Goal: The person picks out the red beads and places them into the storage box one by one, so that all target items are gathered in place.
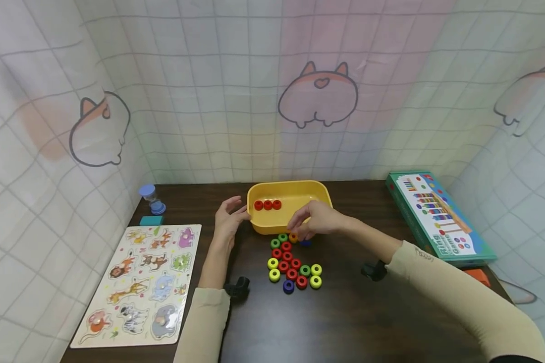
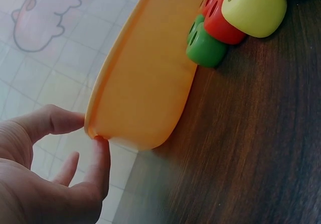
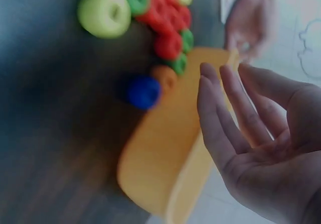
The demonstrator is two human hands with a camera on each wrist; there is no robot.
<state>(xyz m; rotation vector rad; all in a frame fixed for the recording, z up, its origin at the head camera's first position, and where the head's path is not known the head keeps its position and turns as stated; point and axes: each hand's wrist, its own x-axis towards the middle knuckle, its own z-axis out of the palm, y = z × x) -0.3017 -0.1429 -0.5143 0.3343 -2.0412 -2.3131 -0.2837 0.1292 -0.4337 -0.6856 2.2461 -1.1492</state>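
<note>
A yellow plastic tray [image 1: 295,197] stands at the back of the dark table, with three red ring beads [image 1: 268,204] in a row inside on the left. My left hand [image 1: 227,220] pinches the tray's left rim between thumb and finger, as the left wrist view shows at the corner of the orange-looking wall [image 2: 140,83]. Over the tray's near right rim hovers my right hand [image 1: 317,220], fingers loosely bent, nothing visible between them [image 3: 261,123]. Below it, an orange bead [image 1: 293,237] and a blue bead [image 3: 144,91] lie against the tray's outer wall.
Several red, green, yellow and blue beads [image 1: 292,275] lie loose before the tray. An animal puzzle board [image 1: 141,287] lies left, near a blue sand timer [image 1: 152,199] and a teal block [image 1: 151,221]. On the right rests a green toy box [image 1: 440,217].
</note>
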